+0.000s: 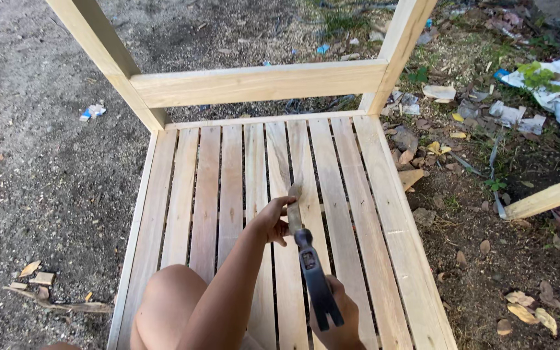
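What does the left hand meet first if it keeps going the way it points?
The left hand points right, its fingers already against the hammer head. The hammer comes first; past it lie the wooden slats. Depth is hard to judge.

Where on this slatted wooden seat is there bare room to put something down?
The slats right of the hammer, out to the right edge, are bare. So are the far slats under the back rail. It's crowded mid-seat, where the left hand and right hand work, with a knee near-left.

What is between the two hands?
In the head view, the hammer spans from the right hand up to the left hand, over the wooden slats.
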The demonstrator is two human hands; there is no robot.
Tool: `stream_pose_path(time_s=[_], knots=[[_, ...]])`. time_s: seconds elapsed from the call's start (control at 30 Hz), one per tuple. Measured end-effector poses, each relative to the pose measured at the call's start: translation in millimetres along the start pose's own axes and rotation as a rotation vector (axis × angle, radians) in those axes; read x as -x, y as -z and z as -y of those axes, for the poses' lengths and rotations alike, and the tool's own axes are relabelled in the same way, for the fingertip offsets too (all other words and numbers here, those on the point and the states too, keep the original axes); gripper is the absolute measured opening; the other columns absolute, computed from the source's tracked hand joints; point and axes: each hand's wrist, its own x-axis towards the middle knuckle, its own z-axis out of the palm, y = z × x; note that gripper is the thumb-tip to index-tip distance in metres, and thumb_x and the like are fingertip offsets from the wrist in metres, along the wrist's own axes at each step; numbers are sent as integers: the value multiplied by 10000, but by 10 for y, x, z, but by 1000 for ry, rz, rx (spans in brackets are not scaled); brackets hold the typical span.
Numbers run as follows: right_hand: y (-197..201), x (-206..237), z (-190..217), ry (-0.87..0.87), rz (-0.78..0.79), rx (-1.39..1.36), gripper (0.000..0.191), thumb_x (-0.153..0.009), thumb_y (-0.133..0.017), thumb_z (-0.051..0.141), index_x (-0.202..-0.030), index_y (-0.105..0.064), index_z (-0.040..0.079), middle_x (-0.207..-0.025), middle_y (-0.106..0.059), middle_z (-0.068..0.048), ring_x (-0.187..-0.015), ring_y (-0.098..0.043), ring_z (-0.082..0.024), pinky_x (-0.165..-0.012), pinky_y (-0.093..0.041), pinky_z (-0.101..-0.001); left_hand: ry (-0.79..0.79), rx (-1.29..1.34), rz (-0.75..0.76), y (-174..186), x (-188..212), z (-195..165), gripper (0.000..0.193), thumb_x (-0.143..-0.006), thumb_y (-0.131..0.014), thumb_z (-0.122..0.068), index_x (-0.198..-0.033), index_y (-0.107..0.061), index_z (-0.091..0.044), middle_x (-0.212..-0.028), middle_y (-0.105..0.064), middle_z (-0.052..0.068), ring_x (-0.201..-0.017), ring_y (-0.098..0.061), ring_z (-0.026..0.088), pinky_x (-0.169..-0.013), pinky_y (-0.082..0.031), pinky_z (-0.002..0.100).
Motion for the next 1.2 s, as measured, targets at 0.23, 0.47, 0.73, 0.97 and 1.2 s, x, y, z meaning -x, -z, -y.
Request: stream_pose_path(time_s=[0.23,0.47,0.73,0.97,1.2], knots=[[-40,-131,46,-143,162,25,606,-762,-720,141,-1337,-530,128,-769,-729,-165,-684,-722,-391,-620,-578,-478,-42,-41,62,33,-78,51,580,-898,-561,-626,-1196,-660,-138,-795,-763,139,-466,-469,164,-1148,-10,655],[-116,-240,31,-294,164,81,363,-889,-706,277,-1169,-582,82,-676,-711,-162,-602,-719,-373,-573,-559,-448,-49,-5,-19,-10,-81,13,589,-925,-518,-602,-1244,-622,-118,-872,-718,98,-661,-672,208,-1146,-57,768],[166,-945,-21,-270,-45,-82,396,-954,-644,284,-1220,-559,4,-707,-723,-152,-573,-752,-303,-544,-587,-401,-38,-58,22,46,-95,39,559,-920,-505,-615,-1227,-627,-163,-895,-751,142,-634,-662,183,-916,-234,605],[-94,-1246,159,-106,-214,-156,359,-958,-649,271,-1166,-578,-13,-787,-711,-192,-682,-722,-324,-623,-550,-415,-26,-49,49,34,-89,21,501,-922,-493,-604,-1145,-654,-185,-844,-741,123,-558,-646,159,-444,-389,331],[-188,-1128,-60,-320,-103,-130,354,-942,-658,314,-1132,-596,22,-813,-726,-223,-745,-736,-372,-680,-556,-456,-165,-208,60,-5,-139,99,507,-934,-390,-619,-984,-666,-197,-671,-640,-8,-433,-460,114,-392,-268,315]])
